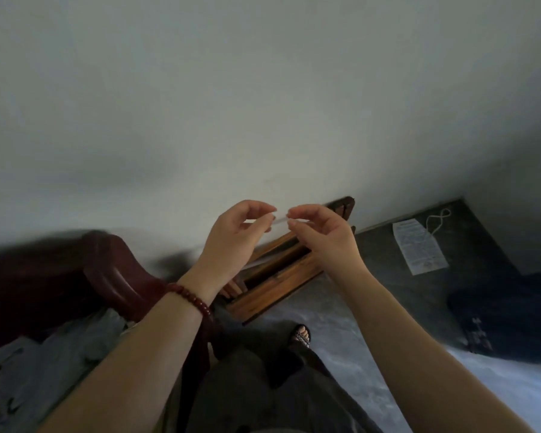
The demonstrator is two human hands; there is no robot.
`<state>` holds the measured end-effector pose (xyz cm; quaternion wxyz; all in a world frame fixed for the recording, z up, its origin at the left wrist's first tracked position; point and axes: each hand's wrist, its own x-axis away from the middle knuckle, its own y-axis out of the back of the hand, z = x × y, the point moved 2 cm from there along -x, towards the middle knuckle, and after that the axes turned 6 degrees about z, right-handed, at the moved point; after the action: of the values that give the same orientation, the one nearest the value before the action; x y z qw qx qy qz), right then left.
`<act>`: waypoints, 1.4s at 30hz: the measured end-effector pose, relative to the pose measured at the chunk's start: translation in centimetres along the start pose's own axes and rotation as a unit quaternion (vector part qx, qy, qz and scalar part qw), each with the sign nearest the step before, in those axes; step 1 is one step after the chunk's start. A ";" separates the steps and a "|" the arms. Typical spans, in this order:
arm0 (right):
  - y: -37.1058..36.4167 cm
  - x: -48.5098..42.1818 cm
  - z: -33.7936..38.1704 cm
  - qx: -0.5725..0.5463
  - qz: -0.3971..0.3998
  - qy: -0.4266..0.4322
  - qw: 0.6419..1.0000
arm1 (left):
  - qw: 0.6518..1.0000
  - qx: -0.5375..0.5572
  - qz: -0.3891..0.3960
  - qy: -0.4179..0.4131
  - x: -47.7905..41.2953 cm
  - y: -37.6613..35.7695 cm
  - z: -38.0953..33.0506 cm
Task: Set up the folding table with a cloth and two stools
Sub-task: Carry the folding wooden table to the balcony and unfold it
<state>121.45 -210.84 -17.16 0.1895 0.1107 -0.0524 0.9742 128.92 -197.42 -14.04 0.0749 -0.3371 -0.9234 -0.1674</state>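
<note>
My left hand (241,232) and my right hand (320,235) are raised in front of the white wall, fingertips almost meeting. Between them they pinch a thin, see-through strip (280,219), perhaps the edge of a clear sheet; I cannot tell what it is. Below and behind the hands, a folded wooden table (281,276) lies on the floor, leaning against the wall. No stool is in sight. A beaded red bracelet sits on my left wrist.
A dark red wooden furniture end (113,270) stands at the left, with grey fabric (60,354) heaped beside it. A printed paper with a string (419,245) lies on the dark floor at the right, near a dark bag (506,314). My sandalled foot (300,335) is on the grey floor.
</note>
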 end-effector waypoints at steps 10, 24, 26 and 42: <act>1.5 -3.9 -4.5 -0.060 -0.056 -0.089 0.993 | 0.998 -0.022 0.052 0.037 -4.9 -0.3 2.9; 1.1 -9.0 -16.4 -0.134 -0.130 -0.230 0.955 | 0.987 -0.084 0.082 0.107 -12.6 -2.9 14.8; 1.0 -9.7 -18.3 -0.141 -0.135 -0.249 0.948 | 0.984 -0.104 0.081 0.117 -13.8 -3.4 16.9; 0.9 -13.9 -27.8 -0.239 -0.158 -0.329 0.900 | 0.879 -0.355 0.261 0.182 -19.0 -7.2 27.6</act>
<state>128.25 -212.65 -47.50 0.3335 0.3829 -0.3245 0.7980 137.98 -203.99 -46.43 0.1585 -0.5331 -0.6510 -0.5166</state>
